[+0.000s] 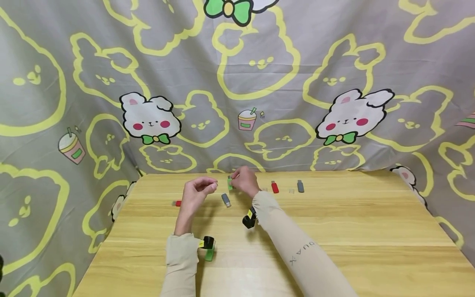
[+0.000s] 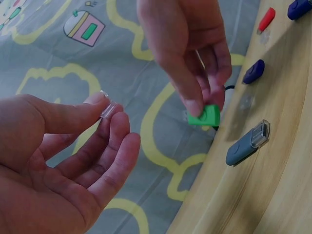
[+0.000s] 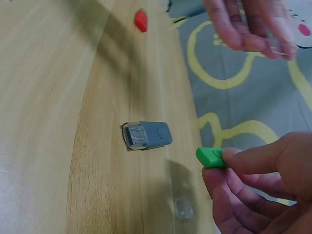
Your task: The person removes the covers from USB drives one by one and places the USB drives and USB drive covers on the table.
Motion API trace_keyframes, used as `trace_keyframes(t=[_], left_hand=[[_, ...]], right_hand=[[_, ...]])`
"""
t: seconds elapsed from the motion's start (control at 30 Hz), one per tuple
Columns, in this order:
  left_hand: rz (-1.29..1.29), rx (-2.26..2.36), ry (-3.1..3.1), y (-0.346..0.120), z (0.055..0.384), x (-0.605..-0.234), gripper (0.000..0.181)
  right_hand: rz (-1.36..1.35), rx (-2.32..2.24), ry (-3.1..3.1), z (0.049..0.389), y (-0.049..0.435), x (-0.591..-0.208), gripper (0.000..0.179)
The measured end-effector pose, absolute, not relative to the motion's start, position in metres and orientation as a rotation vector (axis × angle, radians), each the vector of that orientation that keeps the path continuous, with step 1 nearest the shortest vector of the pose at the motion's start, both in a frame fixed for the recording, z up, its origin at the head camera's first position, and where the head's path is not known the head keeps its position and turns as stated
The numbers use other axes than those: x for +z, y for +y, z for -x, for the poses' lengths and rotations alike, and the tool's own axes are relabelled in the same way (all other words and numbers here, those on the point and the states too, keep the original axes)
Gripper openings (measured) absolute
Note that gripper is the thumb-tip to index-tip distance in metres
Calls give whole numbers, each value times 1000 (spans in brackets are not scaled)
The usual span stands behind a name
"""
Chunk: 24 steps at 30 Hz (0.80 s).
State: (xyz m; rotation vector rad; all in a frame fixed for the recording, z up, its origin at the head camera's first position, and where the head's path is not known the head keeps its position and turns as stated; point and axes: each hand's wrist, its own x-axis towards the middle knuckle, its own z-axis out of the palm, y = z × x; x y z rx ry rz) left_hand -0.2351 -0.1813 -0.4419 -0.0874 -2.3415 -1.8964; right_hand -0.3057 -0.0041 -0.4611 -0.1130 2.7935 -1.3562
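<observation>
My left hand (image 1: 196, 194) pinches a small clear plastic cap (image 2: 110, 108) between thumb and fingertips, raised above the far side of the wooden table. To its right, my right hand (image 1: 245, 180) holds a green USB stick (image 3: 209, 158) between thumb and fingers, its metal plug pointing away in the head view. Below and between the hands, a grey-blue USB stick (image 3: 157, 135) lies on the table with a clear cap over its plug. A loose clear cap (image 3: 184, 208) rests on the wood near the right hand.
Left of the left hand lies a red USB stick (image 1: 178, 203). Along the far edge on the right are another red stick (image 1: 274, 187), a loose clear cap (image 1: 291, 191) and a dark blue-grey stick (image 1: 300, 186). A green piece (image 1: 209, 253) shows beside the left wrist camera. A patterned curtain (image 1: 274, 144) borders the table.
</observation>
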Motion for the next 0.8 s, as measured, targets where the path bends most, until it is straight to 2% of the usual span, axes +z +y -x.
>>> trace_keyframes(t=[0.2, 0.33, 0.47, 0.63, 0.8], left_hand=[[92, -1894, -2348, -182, 235, -443, 16], [102, -1901, -2344, -182, 235, -444, 17], [108, -1889, -2344, -182, 236, -445, 16], [100, -1893, -2342, -182, 236, -445, 14], [94, -1892, -2342, -184, 237, -447, 15]], right_hand=[[22, -1237, 2856, 312, -18, -466, 12], [32, -1183, 2877, 313, -24, -468, 31], [82, -1070, 2913, 314, -28, -471, 40], [126, -950, 2931, 317, -32, -472, 45], [177, -910, 2968, 315, -35, -471, 37]])
